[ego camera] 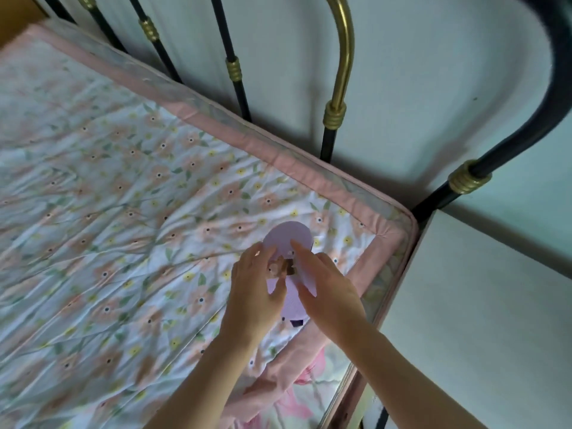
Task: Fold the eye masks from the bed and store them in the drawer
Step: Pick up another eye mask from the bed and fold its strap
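A lilac eye mask (289, 239) lies on the floral bed cover (123, 196) near the bed's right corner, with a small brown figure and a dark strap at its middle. My left hand (255, 289) rests on its left side, fingers pinching at the middle. My right hand (328, 289) lies over its right side, forefinger stretched along the mask. Both hands hide much of the mask. A dark strap end (296, 323) pokes out below the hands. No drawer is in view.
A black and brass metal bed frame (335, 109) runs along the wall behind the mattress. A white cabinet top (470, 305) stands right of the bed. The pink mattress edge (383, 233) is close to the mask.
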